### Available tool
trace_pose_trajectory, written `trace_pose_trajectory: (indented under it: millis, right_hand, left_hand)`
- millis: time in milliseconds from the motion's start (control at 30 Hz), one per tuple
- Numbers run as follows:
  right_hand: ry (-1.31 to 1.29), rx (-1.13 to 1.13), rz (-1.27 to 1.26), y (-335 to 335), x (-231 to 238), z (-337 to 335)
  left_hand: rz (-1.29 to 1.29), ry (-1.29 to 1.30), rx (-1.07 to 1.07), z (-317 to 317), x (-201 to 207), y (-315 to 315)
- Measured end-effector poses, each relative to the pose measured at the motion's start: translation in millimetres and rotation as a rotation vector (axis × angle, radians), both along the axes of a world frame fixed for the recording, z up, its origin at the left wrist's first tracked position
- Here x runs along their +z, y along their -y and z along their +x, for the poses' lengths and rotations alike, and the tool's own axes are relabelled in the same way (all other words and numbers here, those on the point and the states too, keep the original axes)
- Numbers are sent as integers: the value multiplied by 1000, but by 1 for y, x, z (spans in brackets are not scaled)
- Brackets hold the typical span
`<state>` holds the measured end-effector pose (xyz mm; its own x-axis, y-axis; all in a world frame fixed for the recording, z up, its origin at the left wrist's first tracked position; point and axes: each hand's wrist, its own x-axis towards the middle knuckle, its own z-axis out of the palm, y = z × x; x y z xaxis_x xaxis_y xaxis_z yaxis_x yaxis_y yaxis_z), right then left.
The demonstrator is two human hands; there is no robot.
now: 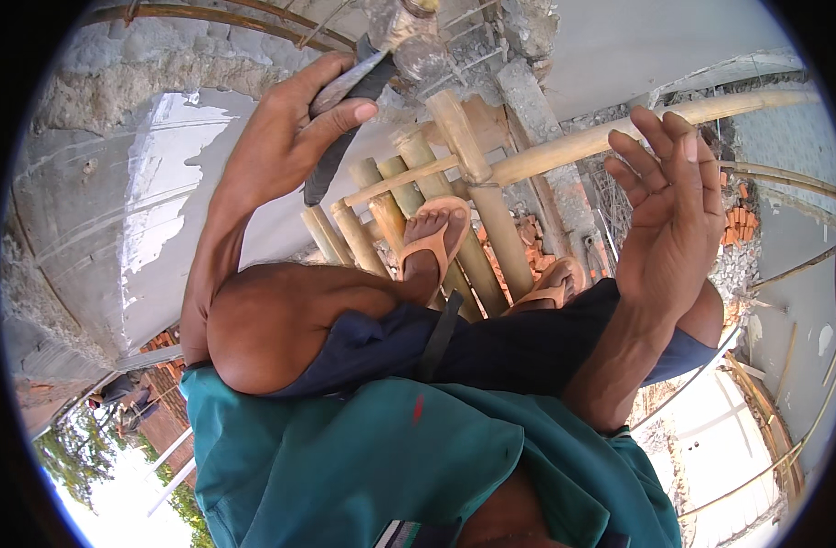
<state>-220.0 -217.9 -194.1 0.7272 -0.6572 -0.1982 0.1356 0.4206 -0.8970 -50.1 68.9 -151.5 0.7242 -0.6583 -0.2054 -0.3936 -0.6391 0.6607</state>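
My left hand (295,137) is raised at the upper left, its fingers closed round a dark strip (331,151) with a grey, blade-like edge beside the thumb. Whether the strip is rubber, cloth or part of a tool I cannot tell. Just above it, at the top edge, is a dusty, greyish lump-ended object (416,41); whether the two are joined is unclear. At the right, my right hand (669,205) is held up with the palm partly showing and the fingers apart, holding nothing. It appears in front of a long bamboo pole (564,160).
My sandalled feet (436,228) rest on a platform of bamboo poles (477,283), with gaps between them. Red bricks (740,224) and rubble lie below. A broken concrete edge (116,91) and peeling grey wall (89,201) stand at the left. Thin rods cross the upper part.
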Motion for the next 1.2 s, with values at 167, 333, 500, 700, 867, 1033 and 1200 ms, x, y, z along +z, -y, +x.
trace_pose_trajectory:
  millis: [167, 333, 500, 700, 867, 1033, 1200]
  right_hand:
    - [-26, 10, -100, 0, -2, -13]
    - [-103, -46, -157, 7, -5, -24]
    - [-90, -3, -137, -7, -3, -22]
    - [-224, 115, -247, -22, -20, -4]
    - [-406, 472, -410, -59, -46, 9]
    - [-244, 556, -483, -113, -67, 7]
    - [-418, 615, -206, -105, -89, -1]
  left_hand:
    - [410, 84, -67, -28, -142, -11]
    - [564, 59, -15, -88, -230, -50]
    - [500, 287, -106, -114, -262, -72]
    - [311, 37, -111, -86, -239, -47]
    - [-26, -527, -150, -42, -169, -14]
    - [-428, -873, -103, -44, -131, 30]
    - [-752, -1174, 103, -60, -160, 57]
